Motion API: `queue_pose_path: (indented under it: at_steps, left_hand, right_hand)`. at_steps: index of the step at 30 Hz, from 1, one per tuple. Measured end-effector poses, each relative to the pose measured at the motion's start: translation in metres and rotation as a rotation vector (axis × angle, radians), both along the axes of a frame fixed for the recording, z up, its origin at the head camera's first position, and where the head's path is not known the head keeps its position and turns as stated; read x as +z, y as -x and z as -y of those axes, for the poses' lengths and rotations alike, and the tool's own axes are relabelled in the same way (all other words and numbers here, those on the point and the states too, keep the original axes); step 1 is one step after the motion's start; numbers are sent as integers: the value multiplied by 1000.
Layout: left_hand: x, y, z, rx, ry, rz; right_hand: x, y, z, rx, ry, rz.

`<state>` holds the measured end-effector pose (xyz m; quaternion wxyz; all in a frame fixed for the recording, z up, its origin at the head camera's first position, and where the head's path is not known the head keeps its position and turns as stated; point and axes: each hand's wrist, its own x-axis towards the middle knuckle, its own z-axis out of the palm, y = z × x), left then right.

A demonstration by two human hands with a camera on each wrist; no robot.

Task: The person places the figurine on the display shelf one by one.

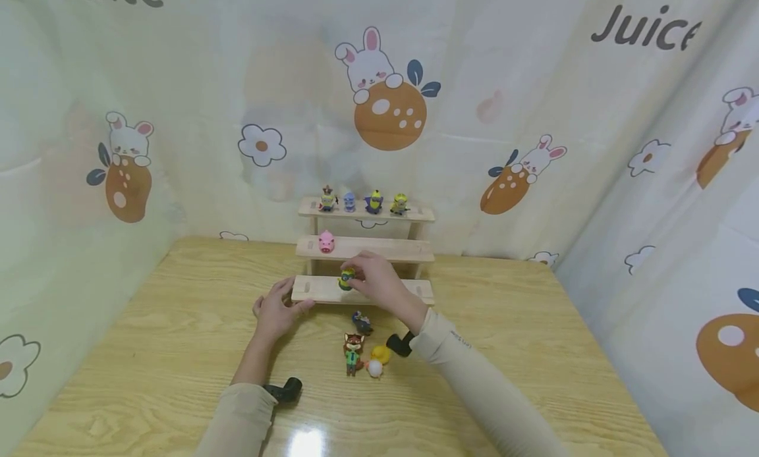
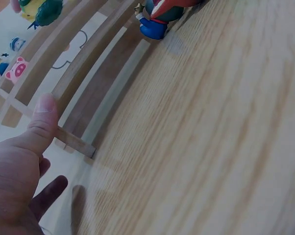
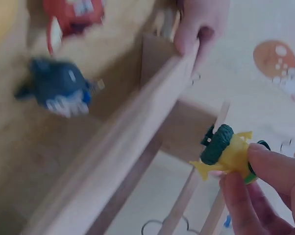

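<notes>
My right hand (image 1: 376,282) pinches a small yellow Minion figurine (image 3: 232,152) with green parts between thumb and fingers. The figurine overlaps the lowest step of the three-step wooden display stand (image 1: 379,290) in the head view. My left hand (image 1: 279,309) grips the left end of that lowest step; its thumb (image 2: 44,117) lies on the front edge. Several small figurines, among them a crowned one (image 1: 327,200) and a blue one (image 1: 349,202), stand on the top step. A pink pig (image 1: 326,241) sits at the left of the middle step.
In front of the stand lie a dark blue-grey figurine (image 1: 361,322), a fox figurine (image 1: 352,355) in a green shirt, a yellow figurine (image 1: 381,355) and a white one (image 1: 375,369). A printed curtain (image 1: 450,167) hangs behind the wooden table (image 1: 504,351).
</notes>
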<state>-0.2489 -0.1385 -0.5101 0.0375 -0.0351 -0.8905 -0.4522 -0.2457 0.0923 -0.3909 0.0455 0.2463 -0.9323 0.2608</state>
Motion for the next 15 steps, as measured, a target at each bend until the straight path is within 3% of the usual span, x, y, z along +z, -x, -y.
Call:
queue_pose_path:
  at_steps: [7,15]
  left_hand:
    - [0,-1,1,3,-12,-4]
    - [0,0,1,3,-31,-17]
  right_hand:
    - [11,35,-3,-125,42,7]
    - [12,65,-9,-165,27,-30]
